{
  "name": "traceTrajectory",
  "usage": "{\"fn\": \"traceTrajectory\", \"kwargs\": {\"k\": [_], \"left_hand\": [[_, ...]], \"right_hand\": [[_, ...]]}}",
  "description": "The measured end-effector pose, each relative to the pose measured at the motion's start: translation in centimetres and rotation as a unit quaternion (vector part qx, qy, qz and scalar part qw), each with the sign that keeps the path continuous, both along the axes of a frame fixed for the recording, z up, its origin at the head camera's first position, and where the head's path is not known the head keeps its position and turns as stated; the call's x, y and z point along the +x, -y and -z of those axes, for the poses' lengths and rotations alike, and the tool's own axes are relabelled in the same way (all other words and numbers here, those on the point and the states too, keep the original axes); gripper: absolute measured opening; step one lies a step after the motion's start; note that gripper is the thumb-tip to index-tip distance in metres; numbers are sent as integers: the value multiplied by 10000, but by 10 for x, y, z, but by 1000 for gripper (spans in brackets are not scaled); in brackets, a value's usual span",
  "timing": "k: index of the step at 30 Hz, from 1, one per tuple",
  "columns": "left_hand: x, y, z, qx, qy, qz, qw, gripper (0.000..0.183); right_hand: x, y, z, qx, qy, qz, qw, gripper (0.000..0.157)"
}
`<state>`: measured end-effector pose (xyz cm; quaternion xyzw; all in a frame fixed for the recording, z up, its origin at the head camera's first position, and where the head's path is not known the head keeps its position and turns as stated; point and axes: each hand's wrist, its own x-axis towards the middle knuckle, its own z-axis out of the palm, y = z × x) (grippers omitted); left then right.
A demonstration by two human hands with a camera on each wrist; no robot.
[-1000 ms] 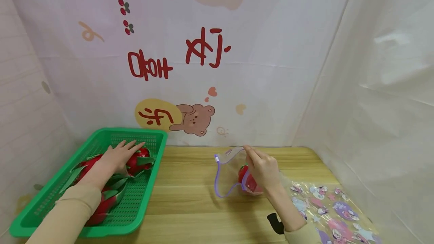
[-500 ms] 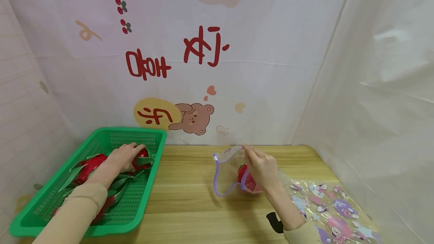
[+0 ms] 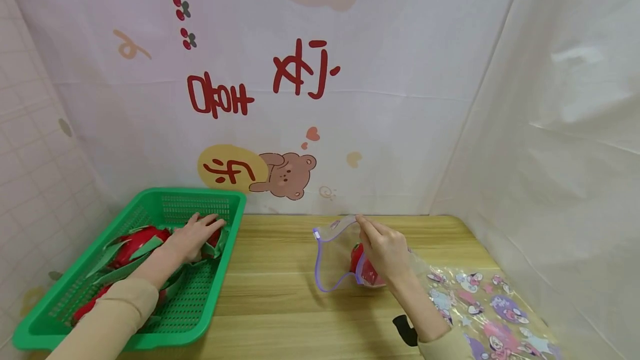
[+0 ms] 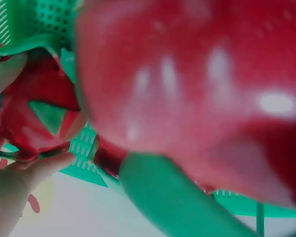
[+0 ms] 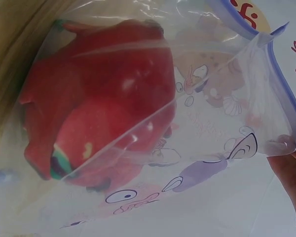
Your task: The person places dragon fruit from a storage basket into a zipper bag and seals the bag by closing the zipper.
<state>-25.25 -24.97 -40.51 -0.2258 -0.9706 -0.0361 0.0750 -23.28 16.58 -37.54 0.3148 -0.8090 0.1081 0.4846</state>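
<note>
Grasping left hand (image 3: 192, 238): around red fruit (image 4: 19, 121), seemingly, though half cropped; leaves (image 4: 47, 116) could snag.
Pinching right hand (image 3: 386, 247): bag (image 3: 336, 260), by its rim; a slipping pinch might collapse the mouth.

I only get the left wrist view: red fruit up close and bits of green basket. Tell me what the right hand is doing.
Observer: The right hand pinches the rim of a clear bag with purple trim.
Operator: Say whether anything is in that bag.
Observer: Yes, the right wrist view shows red fruit inside, through the plastic.
Operator: Now place my basket relative to the bag.
Observer: In the head view the green basket is to the left of the bag, with a stretch of wooden table between them.
</note>
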Motion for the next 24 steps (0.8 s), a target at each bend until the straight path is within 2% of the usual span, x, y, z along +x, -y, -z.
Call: {"fn": "traceTrajectory", "kwargs": {"k": [6,12,17,24], "left_hand": [[-1,-1,4,-80,-437,207,9988,68],[-2,1,2,-88,-446,134,9989,66],[1,5,-6,16,-424,77,9991,67],[7,13,-20,582,-792,152,9950,65]], "right_hand": [[1,-1,1,-9,76,-17,10000,25],[0,-2,1,-39,63,-42,10000,25],[0,-1,0,-27,83,-74,9999,25],[-1,-1,0,-33,60,-33,10000,25]]}}
